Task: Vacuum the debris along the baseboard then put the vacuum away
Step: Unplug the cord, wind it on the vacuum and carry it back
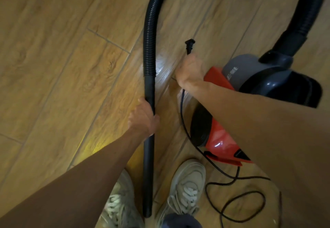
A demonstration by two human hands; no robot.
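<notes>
A red, grey and black canister vacuum (259, 79) lies on the wooden floor at the right. Its ribbed black hose (149, 40) arcs over the top of the view and runs down into a rigid black wand (149, 170) that ends between my shoes. My left hand (142, 119) is shut around the wand just below the hose cuff. My right hand (190, 70) grips the black power cord (183, 113) just behind its plug (189, 45), which sticks out above my fist. No baseboard or debris shows.
The cord trails past the vacuum's wheel and lies in loose loops (237, 197) on the floor at the lower right. My two pale sneakers (187, 188) stand at the bottom. Wood-look floor planks (62, 67) fill the left side.
</notes>
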